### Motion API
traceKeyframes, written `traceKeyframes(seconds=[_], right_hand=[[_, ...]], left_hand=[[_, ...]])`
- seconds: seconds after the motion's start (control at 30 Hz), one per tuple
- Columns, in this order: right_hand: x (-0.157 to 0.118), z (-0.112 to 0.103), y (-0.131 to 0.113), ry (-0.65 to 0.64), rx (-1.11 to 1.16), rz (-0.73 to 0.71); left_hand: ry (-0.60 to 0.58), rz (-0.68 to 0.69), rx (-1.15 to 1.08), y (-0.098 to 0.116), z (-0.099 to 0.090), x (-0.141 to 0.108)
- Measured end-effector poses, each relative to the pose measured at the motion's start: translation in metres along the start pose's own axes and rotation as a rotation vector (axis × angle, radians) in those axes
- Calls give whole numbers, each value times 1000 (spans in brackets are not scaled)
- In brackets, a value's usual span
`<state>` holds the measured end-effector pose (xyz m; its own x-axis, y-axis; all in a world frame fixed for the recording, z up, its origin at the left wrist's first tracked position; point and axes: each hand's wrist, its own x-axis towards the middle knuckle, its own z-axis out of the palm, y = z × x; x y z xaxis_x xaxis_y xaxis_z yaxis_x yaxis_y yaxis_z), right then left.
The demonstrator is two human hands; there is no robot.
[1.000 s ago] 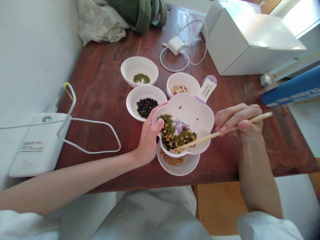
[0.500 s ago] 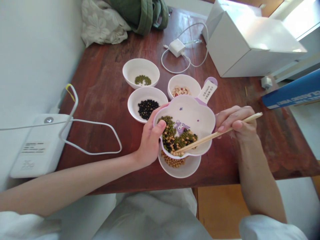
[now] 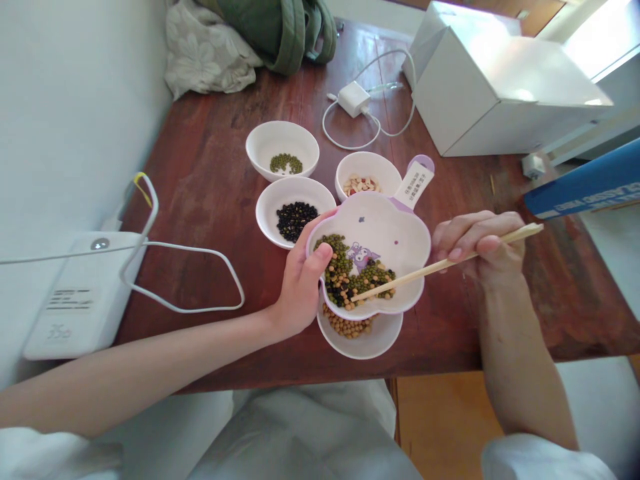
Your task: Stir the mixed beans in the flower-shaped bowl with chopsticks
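The flower-shaped lilac plastic bowl of mixed beans (image 3: 385, 233) was gripped at nine o'clock by the left hand (image 3: 300, 280); wooden chopsticks (image 3: 440, 265) were pinched by the right hand (image 3: 480, 250) at three o'clock.

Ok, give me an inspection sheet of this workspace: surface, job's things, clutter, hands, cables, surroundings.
Surface: brown wooden table, worn finish.
Job's things: flower dish of mixed beans, tilted above a bowl of tan beans; bowls of green beans, black beans and pale beans behind.
Clutter: white box, blue box, green bag, floral cloth.
Hands: left hand grips the dish rim; right hand holds chopsticks, tips in the beans.
Cables: charger with coiled cord; white device with looped cable.
Surroundings: white wall on the left.
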<state>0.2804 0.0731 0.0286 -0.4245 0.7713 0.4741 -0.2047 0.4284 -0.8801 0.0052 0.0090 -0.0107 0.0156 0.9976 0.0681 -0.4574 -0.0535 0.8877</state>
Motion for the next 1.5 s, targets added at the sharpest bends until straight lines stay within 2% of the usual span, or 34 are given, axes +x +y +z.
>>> traceKeyframes(seconds=[0.2, 0.4, 0.57, 1.5], right_hand=[[-1, 1, -5, -102, -54, 46], [-2, 0, -6, -69, -69, 18], [-3, 1, -8, -88, -113, 53], [0, 0, 3, -79, 20, 61]], left_hand=[[-11, 8, 1, -2, -1, 0], [-2, 7, 10, -1, -1, 0], [11, -4, 14, -1, -1, 0], [6, -7, 5, 0, 1, 0]])
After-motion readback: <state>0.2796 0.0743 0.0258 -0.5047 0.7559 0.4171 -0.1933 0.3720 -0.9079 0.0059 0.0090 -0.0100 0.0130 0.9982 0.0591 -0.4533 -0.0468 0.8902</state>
